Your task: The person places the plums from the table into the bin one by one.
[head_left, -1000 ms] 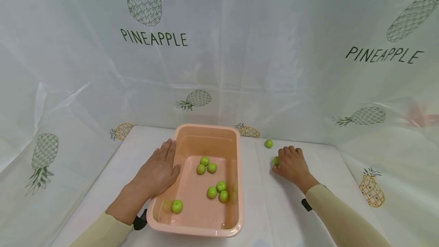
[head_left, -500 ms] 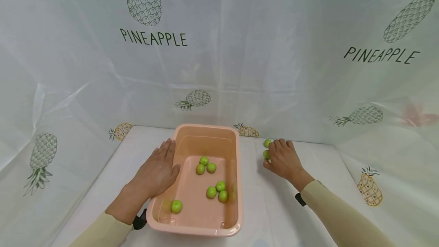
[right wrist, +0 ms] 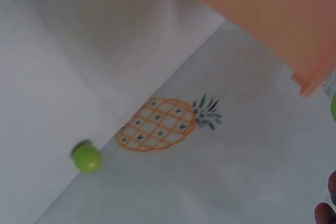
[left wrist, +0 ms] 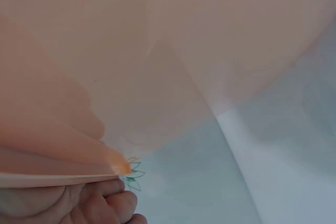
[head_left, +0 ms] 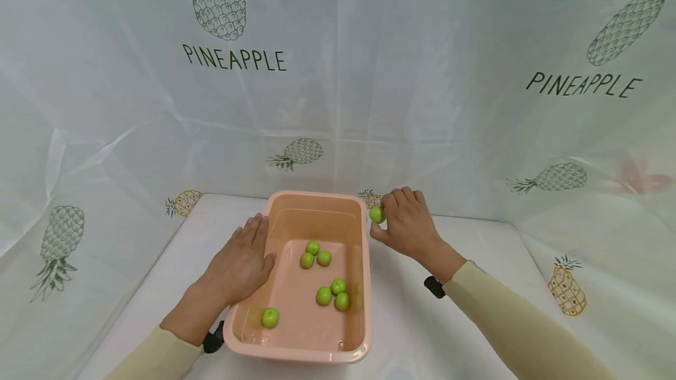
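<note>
In the head view my right hand (head_left: 406,224) pinches a small green apple (head_left: 377,214) between thumb and fingertips, just outside the right rim of a pink plastic tub (head_left: 368,286). A sliver of this apple shows at the right edge of the right wrist view. My left hand (head_left: 240,263) lies along the tub's left rim, fingers straight, thumb over the inner side. The left wrist view shows its fingertips (left wrist: 123,205) at the rim. Several small green apples (head_left: 324,296) lie on the tub's floor, with one (head_left: 270,318) apart near the front left.
Another green apple (right wrist: 86,158) sits near the table's back edge in the right wrist view; my right hand hides it in the head view. White sheeting (head_left: 338,104) printed with pineapples rises behind and beside the white table (head_left: 465,268).
My right hand has moved left and up from the table to the tub's right rim, carrying the green apple. The left hand and the tub have stayed in place.
</note>
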Demonstrator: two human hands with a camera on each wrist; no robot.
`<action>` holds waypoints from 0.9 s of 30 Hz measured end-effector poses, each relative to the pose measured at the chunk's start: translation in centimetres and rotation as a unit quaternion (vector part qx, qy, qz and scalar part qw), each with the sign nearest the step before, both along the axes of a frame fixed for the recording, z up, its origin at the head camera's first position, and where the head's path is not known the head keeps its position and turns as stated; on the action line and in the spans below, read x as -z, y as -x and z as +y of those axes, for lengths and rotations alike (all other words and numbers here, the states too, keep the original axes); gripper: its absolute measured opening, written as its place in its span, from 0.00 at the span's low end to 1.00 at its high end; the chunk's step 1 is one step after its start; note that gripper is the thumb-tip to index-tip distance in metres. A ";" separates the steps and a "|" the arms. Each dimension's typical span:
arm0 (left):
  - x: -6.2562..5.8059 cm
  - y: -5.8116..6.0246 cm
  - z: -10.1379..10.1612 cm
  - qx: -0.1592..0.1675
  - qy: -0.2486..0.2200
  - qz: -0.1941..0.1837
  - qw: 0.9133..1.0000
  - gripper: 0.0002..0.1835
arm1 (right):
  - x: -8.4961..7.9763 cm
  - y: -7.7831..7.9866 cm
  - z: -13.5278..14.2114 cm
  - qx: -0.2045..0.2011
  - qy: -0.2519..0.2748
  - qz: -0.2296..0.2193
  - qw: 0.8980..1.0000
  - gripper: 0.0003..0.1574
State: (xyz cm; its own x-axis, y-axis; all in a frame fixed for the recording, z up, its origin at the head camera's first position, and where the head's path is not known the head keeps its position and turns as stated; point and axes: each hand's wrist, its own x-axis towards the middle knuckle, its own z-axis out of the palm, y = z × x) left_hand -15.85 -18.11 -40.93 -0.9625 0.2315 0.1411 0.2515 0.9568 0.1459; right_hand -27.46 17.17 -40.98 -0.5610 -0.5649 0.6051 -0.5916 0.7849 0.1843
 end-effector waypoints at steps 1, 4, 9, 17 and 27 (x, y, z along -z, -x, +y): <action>0.0 0.0 0.0 -0.001 0.003 -0.001 1.000 0.40 | -0.3 -0.2 -0.7 -0.007 0.001 0.001 1.000 0.22; -0.1 0.0 0.1 -0.004 0.011 -0.001 1.000 0.40 | -0.9 -0.8 -2.7 -0.026 -0.002 0.010 1.000 0.23; -0.2 0.0 0.1 -0.008 0.020 -0.001 1.000 0.40 | -1.3 -1.7 -6.0 -0.073 0.003 0.019 0.997 0.21; -0.1 0.1 0.1 -0.013 0.014 -0.010 1.000 0.40 | -0.3 -2.8 -9.4 -0.106 -0.016 -0.024 0.994 0.21; 0.0 0.1 0.0 -0.010 0.011 -0.009 1.000 0.40 | 0.8 -3.2 -10.5 -0.117 -0.034 -0.023 0.992 0.20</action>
State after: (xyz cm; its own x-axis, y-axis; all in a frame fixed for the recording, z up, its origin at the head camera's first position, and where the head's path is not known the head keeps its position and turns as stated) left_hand -15.97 -18.08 -40.91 -0.9693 0.2153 0.1189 0.2301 0.9645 0.1299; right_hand -24.30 6.71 -41.78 -0.4364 -0.7207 0.5386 -0.7645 0.6127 0.2003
